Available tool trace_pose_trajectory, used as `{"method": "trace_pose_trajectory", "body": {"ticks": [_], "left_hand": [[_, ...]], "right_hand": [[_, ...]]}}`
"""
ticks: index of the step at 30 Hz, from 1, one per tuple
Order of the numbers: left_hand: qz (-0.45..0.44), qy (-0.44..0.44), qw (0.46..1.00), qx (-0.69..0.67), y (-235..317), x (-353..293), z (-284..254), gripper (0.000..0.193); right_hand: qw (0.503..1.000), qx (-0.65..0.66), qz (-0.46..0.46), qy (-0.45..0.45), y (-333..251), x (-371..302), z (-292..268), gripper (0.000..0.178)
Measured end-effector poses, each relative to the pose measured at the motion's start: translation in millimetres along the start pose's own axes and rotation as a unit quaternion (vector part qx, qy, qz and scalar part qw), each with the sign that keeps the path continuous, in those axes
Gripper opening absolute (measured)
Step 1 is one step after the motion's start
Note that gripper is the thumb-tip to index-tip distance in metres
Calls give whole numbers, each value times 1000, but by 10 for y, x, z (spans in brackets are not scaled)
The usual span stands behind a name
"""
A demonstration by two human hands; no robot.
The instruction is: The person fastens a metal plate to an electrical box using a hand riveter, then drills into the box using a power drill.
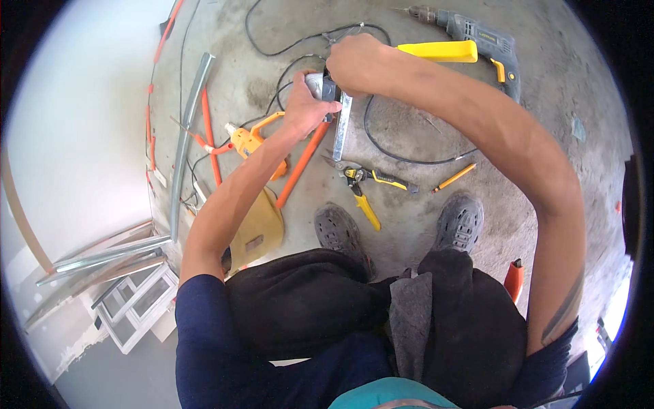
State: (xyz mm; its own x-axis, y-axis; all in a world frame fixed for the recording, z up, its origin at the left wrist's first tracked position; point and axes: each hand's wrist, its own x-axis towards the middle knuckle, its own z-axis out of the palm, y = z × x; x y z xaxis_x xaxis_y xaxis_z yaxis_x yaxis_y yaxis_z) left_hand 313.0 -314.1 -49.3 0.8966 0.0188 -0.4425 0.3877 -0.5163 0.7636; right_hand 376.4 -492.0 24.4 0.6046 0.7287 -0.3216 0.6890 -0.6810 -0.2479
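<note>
- Two hands work close together, both on or right beside the same workpiece, near the top centre of the head view and above the concrete floor (415, 204).
- Left hand (306, 105): clamped on a silvery piece (314, 83) with a dark side; thumb laid across toward the metal strip (343, 133). Exact kind of piece unclear.
- Right hand (357, 65): curled into a fist at the strip's upper end; its grip is hidden. A yellow handle (439, 52) projects past the wrist; cannot tell whether the fist holds it.
- Strip: lower end points toward the snips (355, 176), which lie on the floor. Pencil (455, 178) to their right.
- Judgement, support: left hand best serves as the fixed side, bracing the piece so the strip cannot twist.
- Judgement, force: small, even effort from the right; a sudden push could make it slip.
- Judgement, safety: strip edges may be sharp, so the left thumb would sit better off the edge.
- Judgement, clearance: black cable (415, 161) loops nearby; better kept out from under the workpiece.
</note>
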Motion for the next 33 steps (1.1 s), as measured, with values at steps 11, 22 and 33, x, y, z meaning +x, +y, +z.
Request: {"method": "trace_pose_trajectory", "body": {"ticks": [11,22,33], "left_hand": [[15,-31,999,11,-216,-72,188,80],[42,-35,993,105,-277,-69,165,85],[120,39,948,293,-212,-64,243,85]], "right_hand": [[997,0,20,-68,-74,-333,-40,26],[998,26,18,-51,-63,-345,138,27],[999,12,-16,-43,-51,-306,54,24]]}}
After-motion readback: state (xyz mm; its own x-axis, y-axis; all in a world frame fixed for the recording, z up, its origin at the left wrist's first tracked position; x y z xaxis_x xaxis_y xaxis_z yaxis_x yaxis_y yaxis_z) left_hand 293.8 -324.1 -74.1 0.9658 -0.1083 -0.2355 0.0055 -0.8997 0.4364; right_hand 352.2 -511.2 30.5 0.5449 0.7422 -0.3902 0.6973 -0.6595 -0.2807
